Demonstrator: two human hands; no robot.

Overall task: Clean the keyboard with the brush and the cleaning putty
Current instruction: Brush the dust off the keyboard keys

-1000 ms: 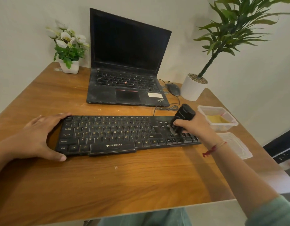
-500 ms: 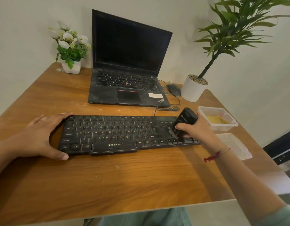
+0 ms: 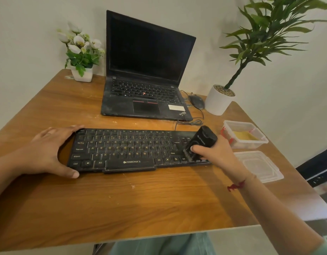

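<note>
Right hand (image 3: 216, 153) grip round brush (image 3: 203, 138), bristles blurred, hiding keyboard (image 3: 126, 150) end, left hand (image 3: 47, 150) flat

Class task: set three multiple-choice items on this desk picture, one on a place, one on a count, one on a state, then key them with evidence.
1. Where is the open tub of yellow putty? A) left of the keyboard B) on the laptop C) right of the keyboard
2. How many plant pots are on the table? A) one B) two C) three
3. What is the right hand doing? A) gripping the brush B) lying flat C) holding a lid
Key: 1 C, beyond the keyboard's right end. 2 B, white flowers and a leafy plant. 3 A, it curls round the brush.
</note>
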